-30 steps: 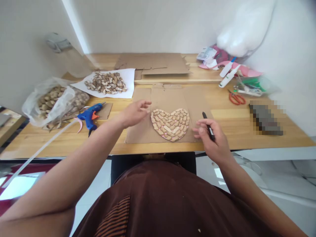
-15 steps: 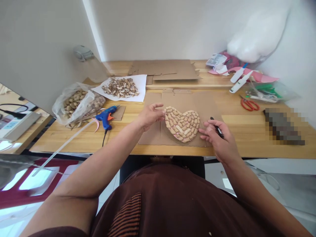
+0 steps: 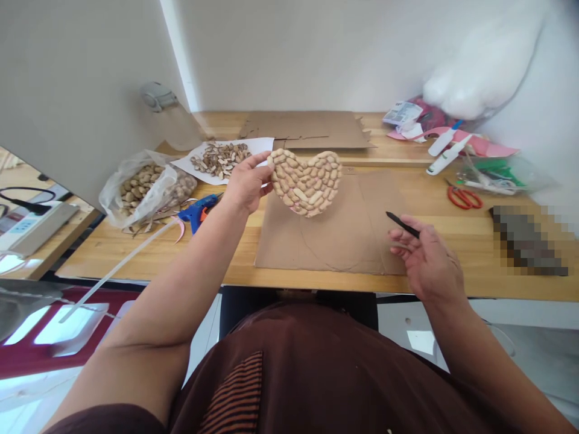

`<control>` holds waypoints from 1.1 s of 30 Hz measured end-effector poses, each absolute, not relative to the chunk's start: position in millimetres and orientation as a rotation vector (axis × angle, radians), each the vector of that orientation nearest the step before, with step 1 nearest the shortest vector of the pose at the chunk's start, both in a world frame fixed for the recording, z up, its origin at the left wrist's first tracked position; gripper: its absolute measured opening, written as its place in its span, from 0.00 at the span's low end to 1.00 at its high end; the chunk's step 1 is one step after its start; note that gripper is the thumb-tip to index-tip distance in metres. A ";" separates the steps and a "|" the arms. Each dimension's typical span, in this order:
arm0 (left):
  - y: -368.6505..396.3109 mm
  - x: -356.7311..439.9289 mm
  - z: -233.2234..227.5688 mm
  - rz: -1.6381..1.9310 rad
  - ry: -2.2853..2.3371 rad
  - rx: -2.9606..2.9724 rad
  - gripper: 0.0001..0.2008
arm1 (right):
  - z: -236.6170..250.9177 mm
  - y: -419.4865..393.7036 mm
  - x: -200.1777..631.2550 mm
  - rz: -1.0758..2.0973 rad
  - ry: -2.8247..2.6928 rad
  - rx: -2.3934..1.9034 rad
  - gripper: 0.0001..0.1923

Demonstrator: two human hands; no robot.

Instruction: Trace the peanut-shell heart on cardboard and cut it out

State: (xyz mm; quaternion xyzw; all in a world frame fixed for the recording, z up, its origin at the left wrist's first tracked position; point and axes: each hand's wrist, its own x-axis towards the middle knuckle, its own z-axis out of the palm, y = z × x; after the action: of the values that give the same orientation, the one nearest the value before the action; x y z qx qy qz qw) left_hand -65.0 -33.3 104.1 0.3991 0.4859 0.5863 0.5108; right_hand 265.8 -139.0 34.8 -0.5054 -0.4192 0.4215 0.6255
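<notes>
My left hand (image 3: 246,182) grips the left edge of a heart shape covered in peanut shells (image 3: 306,181) and holds it up in the air above a flat cardboard sheet (image 3: 330,232). A faint drawn outline shows on the cardboard below it. My right hand (image 3: 425,256) holds a black pen (image 3: 401,224) over the cardboard's right edge, tip pointing up and left.
On the wooden table (image 3: 452,241) lie a blue glue gun (image 3: 196,210), a plastic bag of peanuts (image 3: 142,187), shells on white paper (image 3: 221,158), more cardboard (image 3: 307,128) at the back, red scissors (image 3: 461,197) and assorted craft supplies at the right.
My left hand took hold of the peanut heart and lifted it off the cardboard, up and to the left. My right hand drew back to the right with the pen.
</notes>
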 end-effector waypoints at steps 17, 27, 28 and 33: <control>4.7 -63.3 55.6 1.533 1.350 0.674 0.18 | 47.6 -119.3 174.3 0.899 -1.663 -1.168 0.18; 6.6 -65.4 31.2 1.544 1.381 0.690 0.16 | 38.6 -105.0 150.6 0.777 -1.732 -1.288 0.14; 6.3 -65.6 30.4 1.538 1.377 0.707 0.17 | 38.6 -105.1 150.9 0.771 -1.741 -1.303 0.14; 5.8 -65.9 28.3 1.510 1.373 0.759 0.19 | 39.6 -105.6 151.2 0.751 -1.788 -1.318 0.13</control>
State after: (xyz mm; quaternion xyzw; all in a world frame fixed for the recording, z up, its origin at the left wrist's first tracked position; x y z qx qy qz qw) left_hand -65.9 5.8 28.3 0.3088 0.5588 0.6144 0.4635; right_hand 151.2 -105.6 39.6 -0.5180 -0.7029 0.2952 0.3878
